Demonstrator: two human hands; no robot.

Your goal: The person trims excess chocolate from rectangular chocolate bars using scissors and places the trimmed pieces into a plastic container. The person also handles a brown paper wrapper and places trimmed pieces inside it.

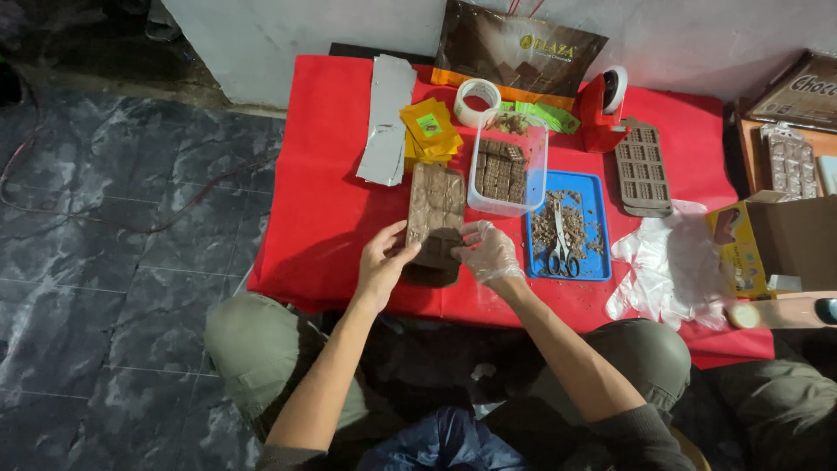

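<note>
**Item: chocolate mould, held in both hands**

I log the brown mould (435, 214) on the red tabletop (323, 209), near edge. My bare left hand (382, 260) grip pinches its left side; my gloved right hand (490, 253) grip clasps its right. Beside: clear tub (508, 170), blue tray (567, 228) with scissors (561, 249).
</note>
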